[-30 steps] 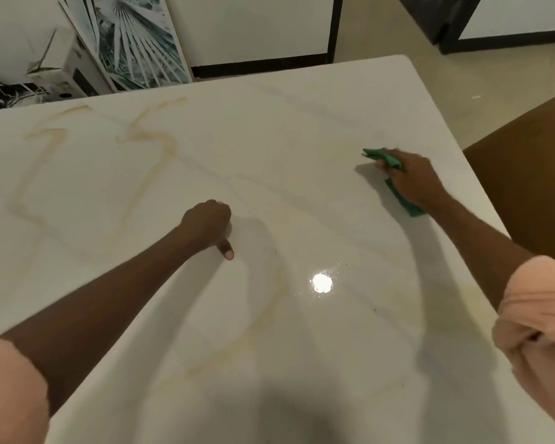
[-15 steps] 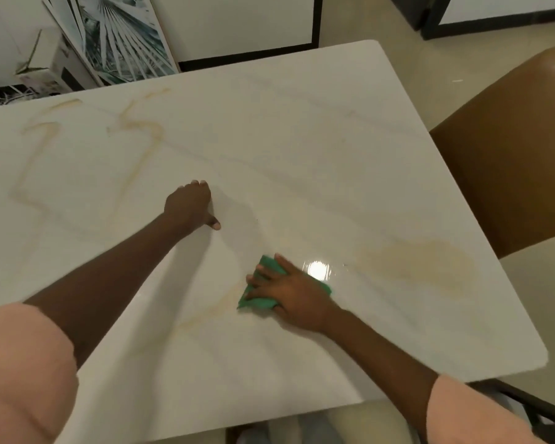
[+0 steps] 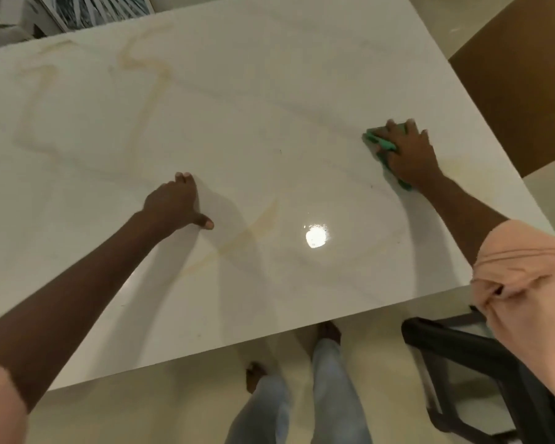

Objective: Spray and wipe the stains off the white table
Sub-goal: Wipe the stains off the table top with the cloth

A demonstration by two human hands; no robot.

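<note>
The white table (image 3: 269,91) carries yellowish-brown streak stains: zigzag lines (image 3: 148,78) at the far left and a curved streak (image 3: 237,238) near the middle. My right hand (image 3: 410,155) lies flat, fingers spread, pressing a green cloth (image 3: 380,144) onto the table near its right edge, beside a faint stain patch (image 3: 462,165). My left hand (image 3: 177,203) rests on the table's middle on its fingertips, thumb out to the side, holding nothing. No spray bottle is in view.
A brown chair (image 3: 526,91) stands past the table's right edge. A black chair (image 3: 481,357) sits at the near right corner. My legs and feet (image 3: 302,386) show below the near edge. Framed pictures (image 3: 93,11) lean on the far-left wall.
My right hand has swept the green cloth from the table's middle out to the right edge. The left hand stays planted. The view has tipped down, showing my legs.
</note>
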